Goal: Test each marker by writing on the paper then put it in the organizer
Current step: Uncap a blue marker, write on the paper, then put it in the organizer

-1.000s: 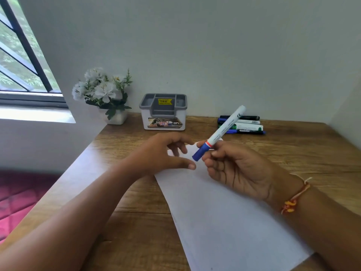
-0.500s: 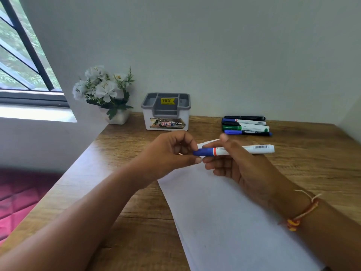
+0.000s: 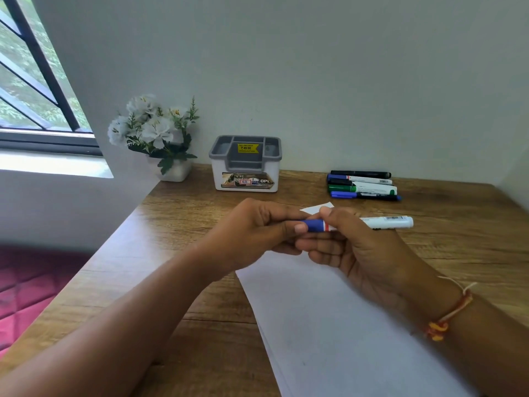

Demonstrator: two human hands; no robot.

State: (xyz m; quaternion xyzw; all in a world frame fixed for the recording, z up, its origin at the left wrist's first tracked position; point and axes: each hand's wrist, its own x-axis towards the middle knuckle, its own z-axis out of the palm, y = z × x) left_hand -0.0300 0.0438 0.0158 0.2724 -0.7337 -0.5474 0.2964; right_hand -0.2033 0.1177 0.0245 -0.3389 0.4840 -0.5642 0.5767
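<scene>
A white marker with a blue cap (image 3: 383, 222) lies level above the paper (image 3: 329, 325), held between both hands. My right hand (image 3: 352, 247) grips the white barrel, whose end sticks out to the right. My left hand (image 3: 257, 230) pinches the blue cap (image 3: 315, 225) with thumb and fingers. The cap sits on the marker. A grey and white organizer (image 3: 245, 164) stands at the back of the desk, its compartments empty as far as I see. Several other markers (image 3: 362, 185) lie side by side at the back right.
A small white pot of white flowers (image 3: 156, 138) stands at the back left by the wall. The wooden desk (image 3: 177, 224) ends at a left edge, with a red mat on the floor below. A window is at the far left.
My right hand has swung the marker from tilted upward to level. My left hand has closed onto its blue cap.
</scene>
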